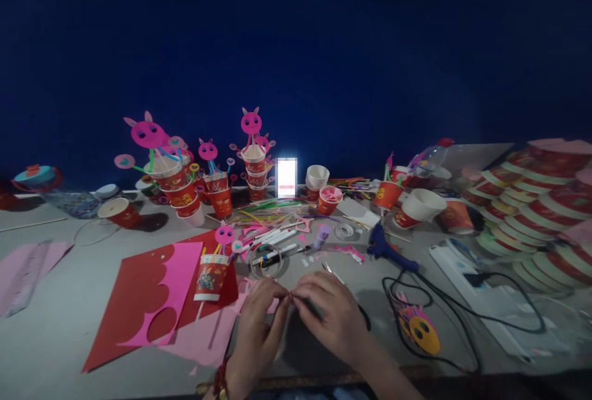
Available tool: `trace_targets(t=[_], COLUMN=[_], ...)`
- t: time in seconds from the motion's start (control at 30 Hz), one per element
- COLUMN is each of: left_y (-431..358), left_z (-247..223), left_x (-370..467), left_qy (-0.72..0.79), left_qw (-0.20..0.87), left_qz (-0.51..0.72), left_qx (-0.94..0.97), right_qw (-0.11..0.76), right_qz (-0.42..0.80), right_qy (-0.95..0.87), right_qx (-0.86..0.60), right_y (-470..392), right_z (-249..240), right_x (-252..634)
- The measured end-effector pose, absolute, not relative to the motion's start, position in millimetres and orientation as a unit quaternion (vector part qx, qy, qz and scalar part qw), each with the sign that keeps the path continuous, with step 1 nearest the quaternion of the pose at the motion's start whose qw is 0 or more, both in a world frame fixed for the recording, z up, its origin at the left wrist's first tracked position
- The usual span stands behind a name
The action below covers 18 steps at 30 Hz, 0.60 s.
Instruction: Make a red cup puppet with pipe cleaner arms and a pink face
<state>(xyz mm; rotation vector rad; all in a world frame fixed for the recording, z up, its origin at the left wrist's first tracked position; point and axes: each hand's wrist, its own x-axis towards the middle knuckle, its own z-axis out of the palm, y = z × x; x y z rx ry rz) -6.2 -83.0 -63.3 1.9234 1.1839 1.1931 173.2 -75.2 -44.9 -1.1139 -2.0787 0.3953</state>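
My left hand (265,310) and my right hand (326,310) meet fingertip to fingertip over the front middle of the table. Both are closed in a pinch; whatever lies between the fingers is too small or hidden to name. Left of my hands, a red paper cup (211,278) with a pink paper face (224,233) and a white stick below it rests on red card (134,289). Pink paper with cut-out curves (178,283) lies on that card. Just beyond my fingers are a roll of clear tape (266,262) and scissors (333,272), partly hidden.
A blue glue gun (391,251) with a looping black cord lies to the right, near a yellow paper face (424,333) and a white power strip (494,307). Stacked red cups (550,215) fill the far right. Decorated cups (173,184), markers (272,236) and coloured sticks stand or lie behind.
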Motion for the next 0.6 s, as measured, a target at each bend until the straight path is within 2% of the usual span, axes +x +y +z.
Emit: trace_targets(t=[0.33, 0.5, 0.6], left_y=[-82.0, -81.1, -79.7], left_z=[-68.3, -69.8, -74.8], left_x=[-6.4, -11.8, -14.7], left_qy=[0.442, 0.450, 0.458], left_qw=[0.303, 0.386, 0.480], left_qz=[0.447, 0.475, 0.495], left_qx=[0.716, 0.650, 0.561], right_qw=[0.378, 0.433, 0.353], right_qz=[0.165, 0.163, 0.121], right_qy=[-0.792, -0.738, -0.744], right_qx=[-0.450, -0.491, -0.554], right_y=[-72.2, -57.7, -49.4], right_z=[-46.3, -55.3, -68.0], right_x=[169.0, 187.6, 205.9])
